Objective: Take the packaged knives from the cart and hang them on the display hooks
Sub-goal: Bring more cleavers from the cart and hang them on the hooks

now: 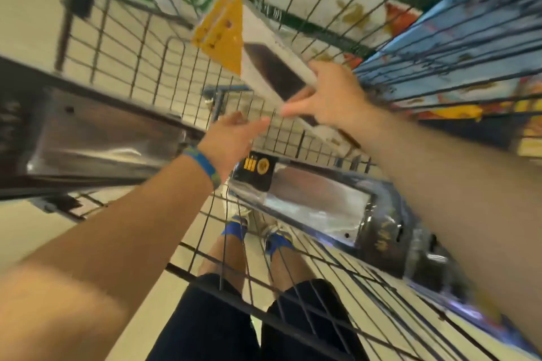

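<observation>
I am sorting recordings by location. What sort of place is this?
Probably a shop aisle, though the picture is blurred. A wire cart holds packaged knives, the right hand grips another knife pack with a yellow card, and colourful packaged goods show on the right.

The cart (199, 281) is dark metal wire. Inside it, the knife pack (337, 214) is shiny clear plastic (its blade (311, 199) looks smooth).
</observation>
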Tool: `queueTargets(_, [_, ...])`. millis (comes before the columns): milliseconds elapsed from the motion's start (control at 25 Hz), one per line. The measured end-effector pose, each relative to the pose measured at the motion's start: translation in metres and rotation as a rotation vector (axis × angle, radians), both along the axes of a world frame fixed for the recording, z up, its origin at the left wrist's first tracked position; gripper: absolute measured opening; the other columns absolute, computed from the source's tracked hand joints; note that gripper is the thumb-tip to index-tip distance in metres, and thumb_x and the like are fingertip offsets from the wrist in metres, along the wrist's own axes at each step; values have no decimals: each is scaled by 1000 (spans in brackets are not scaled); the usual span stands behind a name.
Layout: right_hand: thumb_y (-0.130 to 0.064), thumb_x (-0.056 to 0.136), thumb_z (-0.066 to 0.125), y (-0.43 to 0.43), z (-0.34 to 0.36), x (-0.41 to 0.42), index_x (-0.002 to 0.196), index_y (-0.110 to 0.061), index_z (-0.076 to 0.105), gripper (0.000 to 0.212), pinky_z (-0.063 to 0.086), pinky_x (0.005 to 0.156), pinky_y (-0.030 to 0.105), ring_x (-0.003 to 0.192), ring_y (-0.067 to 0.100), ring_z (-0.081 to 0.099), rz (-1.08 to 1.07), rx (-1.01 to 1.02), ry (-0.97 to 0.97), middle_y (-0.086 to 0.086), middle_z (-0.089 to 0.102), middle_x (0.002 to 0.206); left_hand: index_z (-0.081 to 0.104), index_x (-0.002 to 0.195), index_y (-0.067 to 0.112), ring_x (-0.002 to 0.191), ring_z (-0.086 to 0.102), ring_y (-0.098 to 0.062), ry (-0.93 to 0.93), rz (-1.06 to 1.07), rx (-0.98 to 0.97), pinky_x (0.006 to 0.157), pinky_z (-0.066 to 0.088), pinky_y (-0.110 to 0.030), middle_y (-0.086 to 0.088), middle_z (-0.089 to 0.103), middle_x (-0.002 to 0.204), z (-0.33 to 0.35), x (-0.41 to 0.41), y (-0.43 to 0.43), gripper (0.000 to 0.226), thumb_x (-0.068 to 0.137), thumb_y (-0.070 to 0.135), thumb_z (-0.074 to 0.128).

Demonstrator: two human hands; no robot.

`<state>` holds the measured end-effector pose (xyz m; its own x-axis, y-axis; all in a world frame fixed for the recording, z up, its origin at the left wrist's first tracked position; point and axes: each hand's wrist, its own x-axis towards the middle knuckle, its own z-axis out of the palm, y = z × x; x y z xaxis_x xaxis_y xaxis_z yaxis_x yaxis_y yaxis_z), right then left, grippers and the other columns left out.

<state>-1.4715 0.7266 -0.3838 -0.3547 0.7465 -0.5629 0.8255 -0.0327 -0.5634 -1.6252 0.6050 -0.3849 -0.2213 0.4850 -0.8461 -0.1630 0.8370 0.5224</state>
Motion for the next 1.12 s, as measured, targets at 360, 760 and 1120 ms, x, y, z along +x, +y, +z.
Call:
queueTargets(360, [-11,69,94,-51,258,17,106,-19,67,45,55,65,13,75,-1,74,-476,8,769,-16,77,75,60,111,13,91,68,-3,113,-115,587,84,51,-26,2,71,99,224,7,1,48,74,39,74])
queueTargets(760, [-19,92,75,-99,383,94,133,-13,54,46,62,86,38,105,21,73,-953,137,1052,5,74,118,66,119,16,102,71,-31,-287,-230,738,81,60,-39,-14,74,112,383,80,25,33,95,38,59])
queueTargets(1120, [-45,78,85,-163,384,112,116,-32,63,46,63,72,32,94,16,76,-1478,464,1015,-2,78,110,67,119,7,75,72,-30,-395,-426,666,66,60,-42,-16,75,94,384,76,45,38,87,28,73])
